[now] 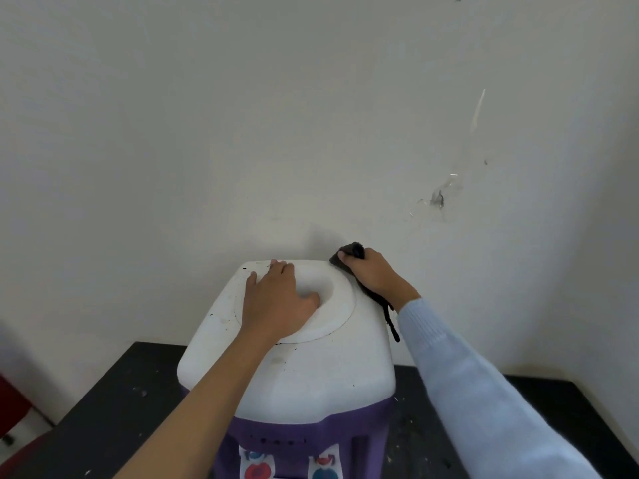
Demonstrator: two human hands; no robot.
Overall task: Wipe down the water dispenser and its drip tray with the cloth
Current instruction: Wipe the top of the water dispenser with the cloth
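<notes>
Wiping the water dispenser (287, 368) top

Right hand (375, 276) grips the dark cloth (340, 262) at the far-right corner; left hand (276, 302) lies flat, fingers relaxed, beside it.

Scuffed white wall (311, 115), speckled black table (114, 392), red chair (14, 402)

No words, brand names or numbers can be read. Two white labels are seen on the near purple front of the water dispenser (287, 375). On the left label (255, 465) a blue mark is printed above a red disc, and on the right label (323, 466) a red mark above a blue-green disc. A row of small dark marks (278, 441) above them is too blurred to be read.
</notes>
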